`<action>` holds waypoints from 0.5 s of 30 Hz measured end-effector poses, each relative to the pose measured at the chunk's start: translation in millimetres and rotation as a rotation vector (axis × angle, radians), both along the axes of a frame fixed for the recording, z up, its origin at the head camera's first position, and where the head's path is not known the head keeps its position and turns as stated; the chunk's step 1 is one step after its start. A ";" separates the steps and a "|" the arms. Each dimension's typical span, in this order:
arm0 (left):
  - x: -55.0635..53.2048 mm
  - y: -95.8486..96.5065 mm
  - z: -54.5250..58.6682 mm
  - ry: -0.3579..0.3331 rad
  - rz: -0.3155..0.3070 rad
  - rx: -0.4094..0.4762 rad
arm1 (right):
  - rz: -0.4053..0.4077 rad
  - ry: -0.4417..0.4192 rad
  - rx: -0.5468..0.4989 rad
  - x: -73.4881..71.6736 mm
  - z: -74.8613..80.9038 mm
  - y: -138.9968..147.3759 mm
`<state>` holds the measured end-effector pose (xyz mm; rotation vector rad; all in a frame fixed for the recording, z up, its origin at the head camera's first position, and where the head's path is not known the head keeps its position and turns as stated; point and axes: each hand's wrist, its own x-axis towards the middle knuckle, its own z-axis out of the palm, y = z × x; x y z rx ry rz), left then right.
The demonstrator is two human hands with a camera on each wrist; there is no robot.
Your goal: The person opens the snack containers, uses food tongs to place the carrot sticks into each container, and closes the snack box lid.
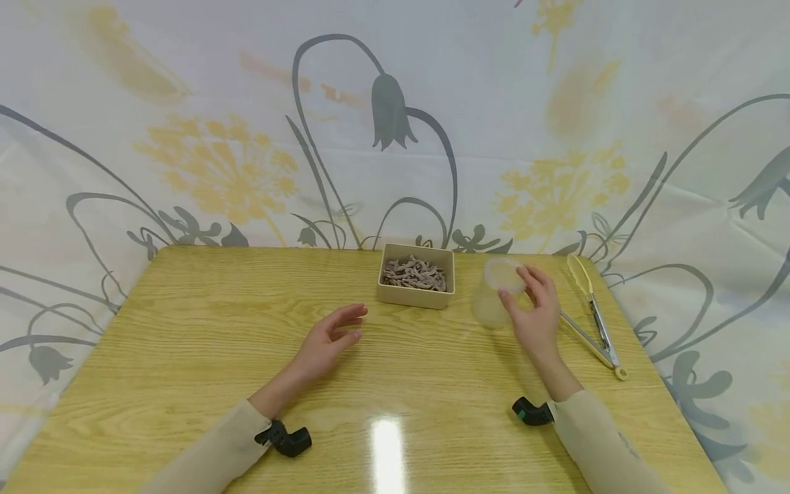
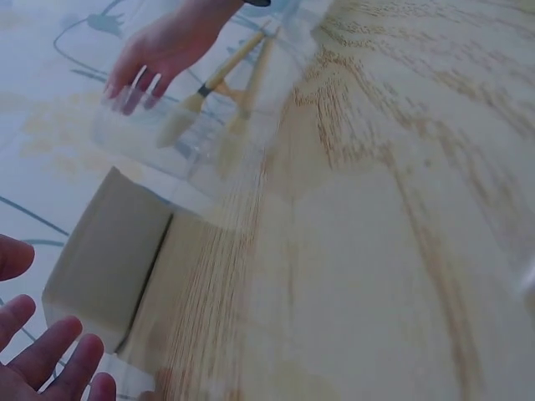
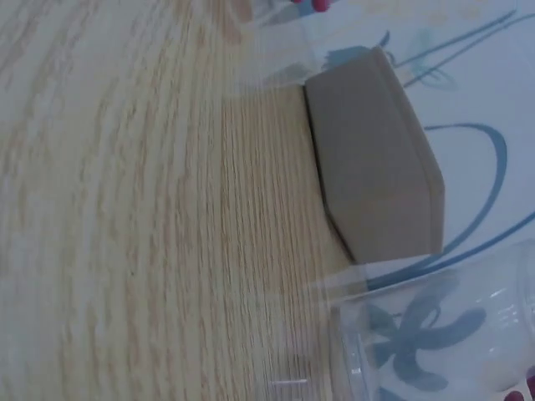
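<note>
My right hand grips a clear plastic cup near its rim, thumb on one side and fingers on the other. Whether the cup's base touches the table cannot be told. Part of the cup shows at the lower right in the right wrist view. Left of it stands a beige rectangular box holding a heap of greyish-brown strips. My left hand hovers over the table in front and to the left of the box, its fingers relaxed and holding nothing.
Metal tongs with pale yellow tips lie spread on the right side of the table, beyond my right hand. A flower-printed cloth hangs behind the wooden table, along its back edge.
</note>
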<state>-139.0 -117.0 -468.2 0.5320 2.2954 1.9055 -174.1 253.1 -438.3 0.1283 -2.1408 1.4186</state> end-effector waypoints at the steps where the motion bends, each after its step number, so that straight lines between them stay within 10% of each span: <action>1: -0.2 0.2 -0.2 0.000 -0.002 0.001 | 0.008 -0.007 -0.011 1.9 0.3 -1.1; 15: -0.4 9.4 -1.4 -0.030 -0.053 0.002 | 0.196 0.009 -0.179 34.8 5.4 -26.6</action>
